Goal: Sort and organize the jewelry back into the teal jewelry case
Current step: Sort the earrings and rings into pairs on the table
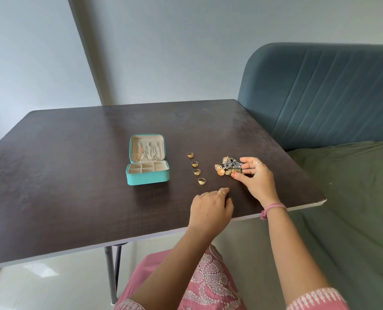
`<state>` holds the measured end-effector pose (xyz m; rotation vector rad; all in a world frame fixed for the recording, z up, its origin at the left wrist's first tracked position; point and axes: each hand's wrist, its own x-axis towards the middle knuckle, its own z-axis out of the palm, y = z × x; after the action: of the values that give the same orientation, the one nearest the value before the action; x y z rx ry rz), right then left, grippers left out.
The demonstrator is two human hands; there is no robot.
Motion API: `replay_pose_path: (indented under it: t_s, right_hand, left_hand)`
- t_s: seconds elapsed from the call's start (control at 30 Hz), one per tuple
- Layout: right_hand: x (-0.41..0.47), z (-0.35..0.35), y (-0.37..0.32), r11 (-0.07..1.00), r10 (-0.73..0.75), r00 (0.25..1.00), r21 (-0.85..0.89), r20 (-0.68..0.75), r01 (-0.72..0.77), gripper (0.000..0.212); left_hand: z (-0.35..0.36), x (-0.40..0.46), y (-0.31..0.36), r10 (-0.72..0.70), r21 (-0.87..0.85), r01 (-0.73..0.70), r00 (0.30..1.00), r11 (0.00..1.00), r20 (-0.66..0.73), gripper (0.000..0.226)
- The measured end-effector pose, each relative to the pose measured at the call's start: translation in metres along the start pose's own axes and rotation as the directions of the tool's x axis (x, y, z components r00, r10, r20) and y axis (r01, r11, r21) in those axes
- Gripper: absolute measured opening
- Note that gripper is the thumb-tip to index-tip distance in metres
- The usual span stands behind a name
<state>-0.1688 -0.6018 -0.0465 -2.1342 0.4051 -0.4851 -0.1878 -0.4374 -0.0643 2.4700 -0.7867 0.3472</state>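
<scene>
The teal jewelry case (147,175) stands open on the dark table (74,175), with chains hanging in its raised lid and its tray compartments showing pale lining. Several gold rings (196,168) lie in a line to its right. Further right sits a pile of earrings and mixed jewelry (227,167). My right hand (256,177) rests at the pile's right side, fingers spread and touching the pieces, nothing clearly gripped. My left hand (210,208) lies on the table near the front edge, fingers curled loosely, below the lowest ring and apart from it.
A blue-grey padded headboard (320,92) and a bed with green sheet (353,186) border the table's right side. The table's chipped right corner (323,200) is close to my right wrist. Grey wall behind; folding table legs below.
</scene>
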Motion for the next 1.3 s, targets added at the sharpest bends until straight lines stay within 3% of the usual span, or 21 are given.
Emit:
replay_pose_path:
  t_s: [0.23, 0.37, 0.47, 0.63, 0.83, 0.93, 1.0, 1.13, 1.2, 1.3]
  right_hand:
    - [-0.016, 0.005, -0.006, 0.995, -0.094, 0.99, 0.007, -0.109, 0.095, 0.019]
    - [-0.038, 0.023, -0.018, 0.988, -0.138, 0.99, 0.067, -0.019, 0.139, 0.008]
    - [-0.05, 0.04, -0.027, 0.976, -0.215, 0.975, -0.021, 0.057, 0.217, 0.007]
    - [-0.049, 0.057, -0.041, 0.953, -0.192, 0.973, -0.214, 0.129, 0.217, 0.019]
    - [-0.045, 0.069, -0.048, 0.943, -0.156, 0.981, -0.277, 0.114, 0.182, 0.015]
    - [-0.047, 0.069, -0.048, 0.936, -0.176, 0.979, -0.291, 0.107, 0.2, 0.015]
    - [-0.049, 0.07, -0.046, 0.934, -0.203, 0.975, -0.281, 0.093, 0.221, 0.014]
    - [-0.052, 0.069, -0.046, 0.95, -0.234, 0.972, -0.206, 0.035, 0.236, 0.015]
    - [-0.053, 0.07, -0.046, 0.951, -0.266, 0.964, -0.166, 0.0, 0.262, 0.012]
    - [-0.056, 0.07, -0.047, 0.948, -0.305, 0.952, -0.111, -0.032, 0.3, 0.006]
  left_hand:
    - [-0.023, -0.01, -0.012, -0.076, -0.283, 0.075, 0.997, 0.956, 0.008, 0.026]
    - [-0.035, -0.022, -0.022, -0.133, -0.341, 0.1, 0.988, 0.935, -0.076, 0.019]
    - [-0.051, -0.031, -0.029, -0.147, -0.349, 0.086, 0.977, 0.933, -0.153, 0.015]
    - [-0.082, -0.037, -0.048, -0.205, -0.364, 0.089, 0.935, 0.927, -0.291, 0.013]
    - [-0.106, -0.038, -0.065, -0.205, -0.301, 0.073, 0.878, 0.951, -0.433, 0.012]
    - [-0.113, -0.036, -0.081, -0.254, -0.217, 0.168, 0.845, 0.962, -0.471, 0.024]
    - [-0.118, -0.034, -0.096, -0.292, -0.168, 0.242, 0.848, 0.956, -0.442, 0.037]
    - [-0.124, -0.031, -0.12, -0.425, -0.142, 0.405, 0.89, 0.903, -0.163, 0.057]
    - [-0.125, -0.036, -0.124, -0.441, -0.211, 0.414, 0.893, 0.885, -0.096, 0.052]
    - [-0.121, -0.045, -0.129, -0.413, -0.273, 0.367, 0.901, 0.889, -0.133, 0.028]
